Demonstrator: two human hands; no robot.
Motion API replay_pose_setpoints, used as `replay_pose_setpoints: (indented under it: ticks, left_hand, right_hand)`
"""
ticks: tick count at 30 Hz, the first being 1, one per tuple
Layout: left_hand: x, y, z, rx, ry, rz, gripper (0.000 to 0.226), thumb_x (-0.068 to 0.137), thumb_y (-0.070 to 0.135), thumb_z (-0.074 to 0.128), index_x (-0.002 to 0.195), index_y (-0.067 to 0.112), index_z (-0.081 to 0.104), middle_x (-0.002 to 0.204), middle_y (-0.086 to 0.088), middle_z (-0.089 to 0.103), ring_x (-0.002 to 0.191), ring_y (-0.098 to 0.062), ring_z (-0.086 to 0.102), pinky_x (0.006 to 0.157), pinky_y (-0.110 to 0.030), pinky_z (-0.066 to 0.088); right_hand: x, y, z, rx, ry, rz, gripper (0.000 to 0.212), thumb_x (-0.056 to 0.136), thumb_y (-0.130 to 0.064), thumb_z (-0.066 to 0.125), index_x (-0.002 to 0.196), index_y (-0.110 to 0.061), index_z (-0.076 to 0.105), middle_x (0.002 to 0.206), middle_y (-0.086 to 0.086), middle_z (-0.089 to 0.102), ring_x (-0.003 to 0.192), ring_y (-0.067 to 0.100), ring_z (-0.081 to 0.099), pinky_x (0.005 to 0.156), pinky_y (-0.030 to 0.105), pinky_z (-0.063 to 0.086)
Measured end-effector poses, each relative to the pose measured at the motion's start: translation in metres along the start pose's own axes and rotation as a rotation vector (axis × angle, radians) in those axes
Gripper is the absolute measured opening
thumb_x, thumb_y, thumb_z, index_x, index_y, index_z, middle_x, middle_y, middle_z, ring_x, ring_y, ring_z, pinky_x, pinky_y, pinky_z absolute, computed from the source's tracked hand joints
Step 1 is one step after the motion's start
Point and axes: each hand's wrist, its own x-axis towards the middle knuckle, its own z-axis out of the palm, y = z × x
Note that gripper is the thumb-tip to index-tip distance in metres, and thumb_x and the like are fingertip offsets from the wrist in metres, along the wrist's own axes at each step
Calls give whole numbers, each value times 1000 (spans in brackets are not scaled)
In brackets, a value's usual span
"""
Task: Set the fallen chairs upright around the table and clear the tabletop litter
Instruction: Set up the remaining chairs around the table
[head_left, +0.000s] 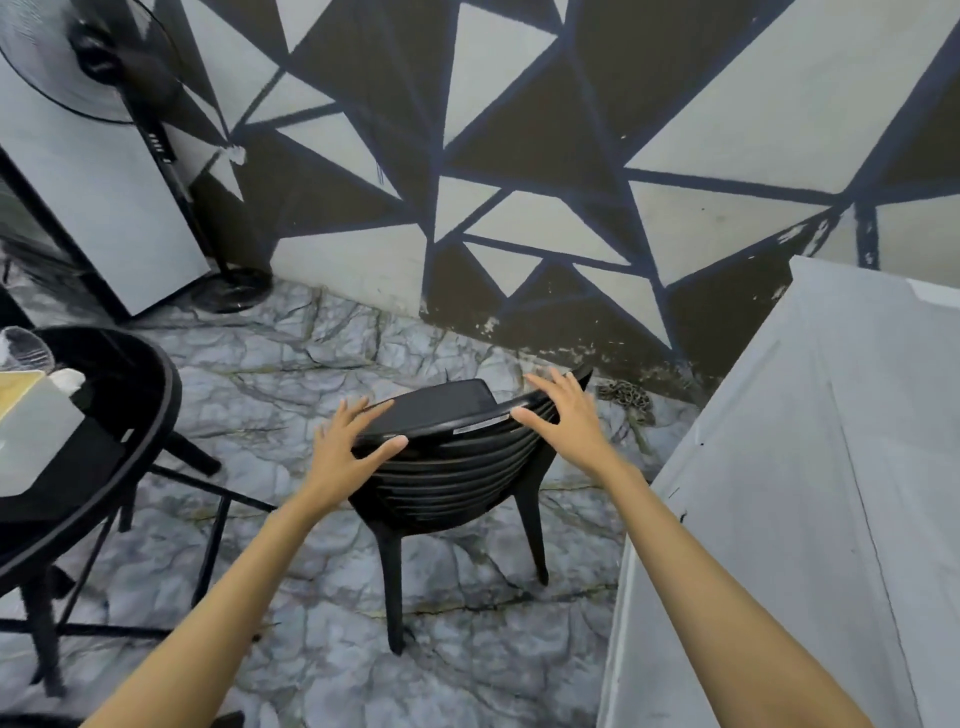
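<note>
A black slatted chair stands upright on the marble-patterned floor, its back towards me. My left hand rests at the left end of the backrest's top rim, fingers spread and thumb along the back. My right hand lies flat on the right end of the rim, fingers straight and apart. Neither hand is closed around the rim. At the left edge is the round black table. On it lie a clear plastic cup, a crumpled tissue and a pale carton.
A black pedestal fan stands in the far left corner beside a white panel. The wall with painted triangles runs close behind the chair. A large white surface fills the right side. A small brownish clump lies on the floor by the wall.
</note>
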Motion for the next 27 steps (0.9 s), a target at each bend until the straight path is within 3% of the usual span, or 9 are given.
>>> replay_pose_setpoints:
  ticks: [3,6,8,11,14,17,20,23,27]
  left_hand:
    - [8,-15,-7,-154,9,-40,36,70,58,63,105,58,54,150,4,35,143,-7,9,115,-45,6]
    - [7,-29,-11,-215,-28,-99,36,67,57,67,103,50,64,137,7,44,135,-2,24,107,-29,22]
    - [9,-37,-12,-259,-15,-159,37,75,44,71,111,35,66,134,8,48,132,-7,35,107,-33,31]
    - [14,-39,-4,-390,25,-212,31,76,36,71,106,32,68,131,4,55,123,-12,48,98,-39,45]
    - [19,-35,5,-489,124,-258,17,76,23,73,90,33,72,119,-1,62,115,-18,56,86,-24,46]
    - [15,-36,6,-542,125,-295,32,57,47,82,85,34,73,111,6,65,106,-8,60,85,-20,47]
    - [16,-41,9,-556,118,-336,16,80,15,68,90,27,70,109,16,63,103,6,56,89,-19,40]
    - [21,-46,11,-625,119,-358,25,84,0,58,92,21,69,115,14,60,111,1,53,95,-23,35]
    - [28,-44,15,-745,154,-361,29,64,17,79,91,22,69,109,5,63,99,-5,61,84,-14,48]
  right_hand:
    - [20,20,-6,34,4,6,59,85,-62,47,138,-37,39,159,-3,12,147,15,-4,114,51,-9]
    - [33,36,-10,92,-10,1,61,76,-66,49,132,-39,46,157,-7,18,147,14,-2,115,54,-7]
    - [42,47,-13,121,-39,-23,58,74,-68,52,126,-44,47,156,-7,22,146,13,0,116,56,-1]
    - [52,60,-19,112,-81,-57,69,65,-76,48,127,-44,46,154,-8,22,145,11,5,117,51,3]
    - [65,72,-31,237,-83,-43,68,71,-70,58,130,-40,45,154,-11,22,143,10,12,116,46,13]
    - [80,86,-47,420,-121,-12,60,71,-56,69,126,-37,53,150,-10,32,140,10,24,113,41,25]
    - [92,97,-52,501,-318,-7,70,50,-68,73,114,-40,61,137,-7,47,129,12,40,104,33,36]
    - [107,107,-50,536,-405,-36,68,47,-64,78,110,-41,64,126,-5,51,122,10,47,96,29,43]
    - [125,114,-53,597,-449,-37,50,49,-49,83,95,-33,70,114,-1,58,112,18,54,85,25,44]
